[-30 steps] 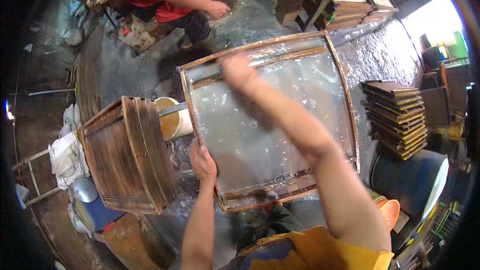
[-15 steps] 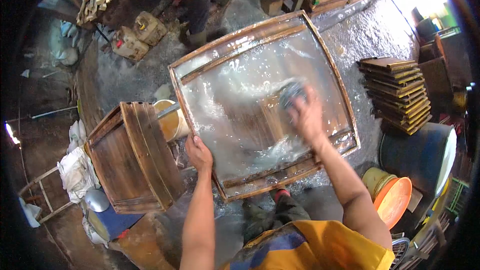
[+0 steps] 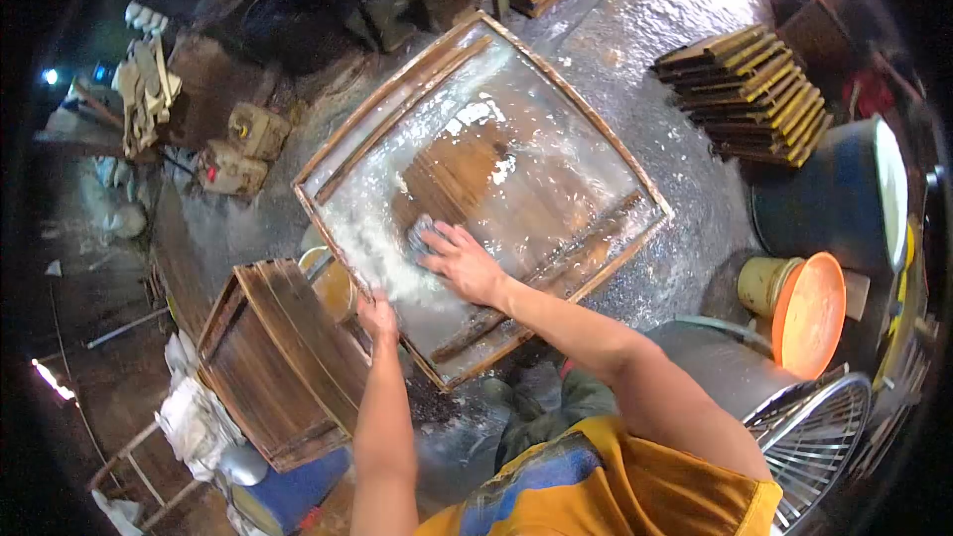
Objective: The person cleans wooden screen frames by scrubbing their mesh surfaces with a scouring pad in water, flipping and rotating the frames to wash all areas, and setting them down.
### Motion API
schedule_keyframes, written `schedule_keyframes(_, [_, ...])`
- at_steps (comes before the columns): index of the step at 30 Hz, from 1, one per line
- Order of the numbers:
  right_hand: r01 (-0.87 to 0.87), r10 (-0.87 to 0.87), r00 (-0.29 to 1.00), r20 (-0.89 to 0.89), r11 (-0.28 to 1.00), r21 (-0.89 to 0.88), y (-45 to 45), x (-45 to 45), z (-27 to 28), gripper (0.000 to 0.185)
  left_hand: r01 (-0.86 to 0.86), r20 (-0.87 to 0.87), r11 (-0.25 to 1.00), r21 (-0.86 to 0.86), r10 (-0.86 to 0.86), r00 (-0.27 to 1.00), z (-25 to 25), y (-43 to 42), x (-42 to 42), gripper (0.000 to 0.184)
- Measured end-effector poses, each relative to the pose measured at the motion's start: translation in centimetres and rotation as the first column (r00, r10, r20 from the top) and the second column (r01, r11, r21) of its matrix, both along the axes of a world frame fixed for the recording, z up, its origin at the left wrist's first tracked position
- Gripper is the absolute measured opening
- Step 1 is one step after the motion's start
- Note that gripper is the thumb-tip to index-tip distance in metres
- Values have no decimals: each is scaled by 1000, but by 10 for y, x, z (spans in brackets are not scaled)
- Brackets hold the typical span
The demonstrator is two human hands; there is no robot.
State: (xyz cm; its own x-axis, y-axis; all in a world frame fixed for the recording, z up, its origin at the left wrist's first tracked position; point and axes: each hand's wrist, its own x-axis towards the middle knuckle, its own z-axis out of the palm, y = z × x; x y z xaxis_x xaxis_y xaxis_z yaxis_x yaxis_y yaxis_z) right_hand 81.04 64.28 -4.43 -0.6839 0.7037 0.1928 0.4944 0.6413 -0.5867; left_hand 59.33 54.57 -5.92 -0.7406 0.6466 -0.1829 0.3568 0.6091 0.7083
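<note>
Wet floor (image 3: 620,55) surrounds the wooden tray (image 3: 442,179), edge held by the left hand (image 3: 377,317), grey pad (image 3: 421,236) held inside by the right hand (image 3: 467,265); off-centre pressure could tip the tray, spilling cloudy liquid (image 3: 372,223).

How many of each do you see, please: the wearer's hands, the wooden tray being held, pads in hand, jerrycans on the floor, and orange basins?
Wearer's hands, left hand and right hand: 2
Held wooden tray: 1
Grey pad: 1
Jerrycans: 2
Orange basin: 1
Total: 7
</note>
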Motion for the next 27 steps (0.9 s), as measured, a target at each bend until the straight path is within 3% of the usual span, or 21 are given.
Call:
schedule_keyframes(1, [-56,56,998,-4,997,-44,-10,19,3,51,8,10,1000,-5,-8,1000,2,-3,-1,39])
schedule_keyframes(2, [-35,36,999,15,997,-67,-14,38,5,51,-77,146,996,46,69,987,-17,-4,-12,39])
schedule_keyframes(3, [-15,19,999,35,996,-93,-18,59,6,51,-86,166,991,103,68,984,-45,-8,-25,40])
schedule_keyframes(5, [108,-105,991,82,994,-28,-9,98,15,50,-112,214,972,209,66,975,-86,-17,-48,42])
schedule_keyframes(6, [236,-232,966,116,972,-21,-2,111,19,49,-112,253,982,-150,148,956,-47,-5,-36,44])
schedule_keyframes(8, [487,-474,867,154,872,-54,12,125,35,48,-73,299,997,35,59,952,-29,-4,-20,42])
schedule_keyframes(10, [672,-665,741,94,733,-111,16,133,53,48,1,375,979,205,-79,924,-28,-2,-22,44])
schedule_keyframes(12, [777,-789,613,-41,611,-150,3,142,64,48,-20,441,966,260,-100,892,-34,2,-23,46])
schedule_keyframes(13, [831,-813,549,-193,556,17,-14,145,65,49,-34,476,960,277,-106,873,-36,-1,-25,46])
schedule_keyframes(14, [883,-842,457,-288,468,32,-36,147,67,49,-53,537,949,311,-129,834,-40,0,-26,51])
schedule_keyframes(15, [927,-851,360,-382,374,42,-59,146,78,49,-57,602,951,303,-145,785,-60,0,-36,51])
schedule_keyframes(17, [980,-890,18,-455,106,-167,-107,139,84,48,-56,737,959,278,-176,652,-56,0,-39,54])
schedule_keyframes(18, [960,-875,-145,-462,-12,-279,-130,138,83,47,-53,802,965,256,-181,569,-22,-7,-27,57])
schedule_keyframes(19, [942,-860,-264,-437,-134,-306,-149,144,60,48,-31,811,964,265,-206,548,-27,-17,-27,59])
schedule_keyframes(20, [908,-827,-381,-412,-252,-333,-167,154,20,50,-7,817,961,278,-232,528,-42,-22,-27,61])
schedule_keyframes(22, [709,-750,-599,-282,-332,-623,-202,175,-71,52,82,858,969,232,-243,453,-84,-36,-29,71])
schedule_keyframes(23, [603,-772,-617,-150,-342,-721,-224,167,-77,55,85,862,970,227,-241,446,-70,-52,-17,72])
schedule_keyframes(24, [552,-747,-663,-50,-442,-707,-239,183,-161,49,105,907,972,210,-234,349,-67,-62,-10,72])
schedule_keyframes(25, [502,-766,-641,-36,-383,-775,-254,183,-213,35,130,942,972,193,-221,251,-67,-70,-9,73])
schedule_keyframes(27, [211,-734,-675,73,-287,-934,-273,163,-248,20,218,960,961,172,-213,181,-81,-79,-13,73])
